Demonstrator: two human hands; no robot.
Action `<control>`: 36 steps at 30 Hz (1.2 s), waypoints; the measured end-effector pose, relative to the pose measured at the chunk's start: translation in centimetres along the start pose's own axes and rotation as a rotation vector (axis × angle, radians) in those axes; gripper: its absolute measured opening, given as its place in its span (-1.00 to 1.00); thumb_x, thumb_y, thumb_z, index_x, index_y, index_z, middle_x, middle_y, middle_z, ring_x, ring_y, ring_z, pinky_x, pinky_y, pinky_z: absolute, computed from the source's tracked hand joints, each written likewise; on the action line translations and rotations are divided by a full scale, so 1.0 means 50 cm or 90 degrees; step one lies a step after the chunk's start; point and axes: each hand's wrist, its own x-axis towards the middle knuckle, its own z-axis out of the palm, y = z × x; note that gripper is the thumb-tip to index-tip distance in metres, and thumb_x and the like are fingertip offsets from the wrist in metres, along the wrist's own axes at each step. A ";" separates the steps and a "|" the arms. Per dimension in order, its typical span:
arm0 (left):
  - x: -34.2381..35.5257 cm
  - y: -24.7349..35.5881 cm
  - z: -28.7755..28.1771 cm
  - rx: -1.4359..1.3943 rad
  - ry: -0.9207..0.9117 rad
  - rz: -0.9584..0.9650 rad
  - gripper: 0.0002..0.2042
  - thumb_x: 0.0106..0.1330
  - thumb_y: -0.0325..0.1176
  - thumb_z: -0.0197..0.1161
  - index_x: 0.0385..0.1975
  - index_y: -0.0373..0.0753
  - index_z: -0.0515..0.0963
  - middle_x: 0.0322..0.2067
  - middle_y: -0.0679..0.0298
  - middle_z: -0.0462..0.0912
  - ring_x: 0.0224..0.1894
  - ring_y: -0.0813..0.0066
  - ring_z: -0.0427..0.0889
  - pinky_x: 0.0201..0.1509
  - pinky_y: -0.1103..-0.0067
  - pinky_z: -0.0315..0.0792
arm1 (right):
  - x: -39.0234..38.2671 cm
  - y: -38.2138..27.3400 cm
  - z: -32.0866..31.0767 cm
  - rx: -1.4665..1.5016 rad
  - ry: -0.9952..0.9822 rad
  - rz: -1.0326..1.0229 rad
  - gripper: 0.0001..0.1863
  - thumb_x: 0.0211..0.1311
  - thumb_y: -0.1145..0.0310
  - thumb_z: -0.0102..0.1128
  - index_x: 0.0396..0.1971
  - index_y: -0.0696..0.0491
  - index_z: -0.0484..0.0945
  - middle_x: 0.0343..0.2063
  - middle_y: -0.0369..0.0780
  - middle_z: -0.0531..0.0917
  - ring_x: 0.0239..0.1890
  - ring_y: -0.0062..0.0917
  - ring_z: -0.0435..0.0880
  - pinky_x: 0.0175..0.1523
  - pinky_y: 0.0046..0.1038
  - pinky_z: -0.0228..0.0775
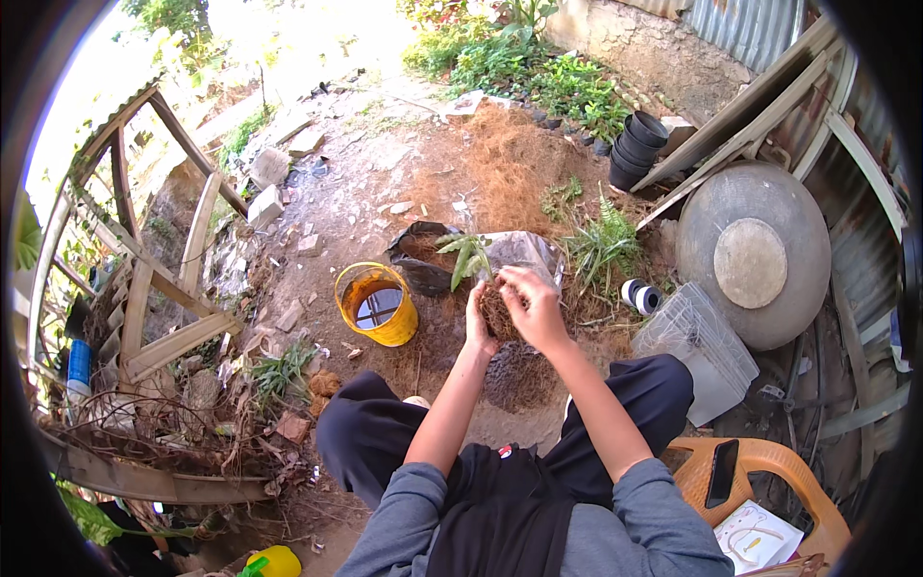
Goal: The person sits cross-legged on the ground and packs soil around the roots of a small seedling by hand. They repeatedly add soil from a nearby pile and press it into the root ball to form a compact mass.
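Note:
A small green-leaved seedling [468, 255] stands up between my hands, its base wrapped in a clump of brown fibre [495, 313]. My left hand [478, 317] cups the clump from the left, fingers pointing up. On its right side my right hand [535, 306] presses bent fingers against the fibre; the fingertips are partly hidden. Just beyond lie a black plastic bag [415, 272] with brown material inside and a clear plastic bag [527, 250]. Below my hands, between my legs, sits a dark mound [514, 377]. The yellow bucket [396, 329] to the left holds dark liquid.
Loose brown fibre [505, 154] covers the ground ahead. To the right are stacked black pots [637, 149], a white roll [641, 296], a wire-mesh crate [697, 356] and a large round grey object [798, 240]. A phone [721, 473] rests on an orange chair [694, 471].

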 end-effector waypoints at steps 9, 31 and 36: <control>-0.004 -0.017 -0.004 -0.107 -0.010 -0.019 -0.61 0.33 0.04 -0.03 -0.10 -0.14 0.47 -0.11 0.21 0.55 -0.02 0.19 0.49 0.08 0.28 0.39 | -0.061 0.013 0.054 -0.153 -0.154 0.004 -0.61 0.26 0.33 0.02 0.05 0.16 0.47 0.10 -0.06 0.47 0.19 -0.21 0.40 0.30 -0.21 0.14; -0.005 0.031 0.013 -0.084 -0.091 -0.004 -0.51 0.33 0.08 -0.07 0.09 -0.13 0.41 0.08 0.25 0.47 0.07 0.31 0.46 0.18 0.34 0.33 | -0.010 0.008 -0.020 0.011 -0.056 0.067 -0.86 0.00 0.47 0.32 -0.41 0.17 0.61 -0.22 -0.18 0.56 -0.16 -0.40 0.59 -0.03 -0.43 0.40; -0.011 0.030 0.020 -0.057 -0.080 0.004 -0.51 0.34 0.07 -0.08 0.11 -0.13 0.40 0.08 0.25 0.47 0.10 0.33 0.46 0.22 0.34 0.30 | 0.002 0.008 -0.017 0.148 0.003 0.134 -0.84 0.05 0.52 0.26 -0.31 0.15 0.60 -0.23 -0.19 0.55 -0.19 -0.49 0.60 -0.06 -0.51 0.41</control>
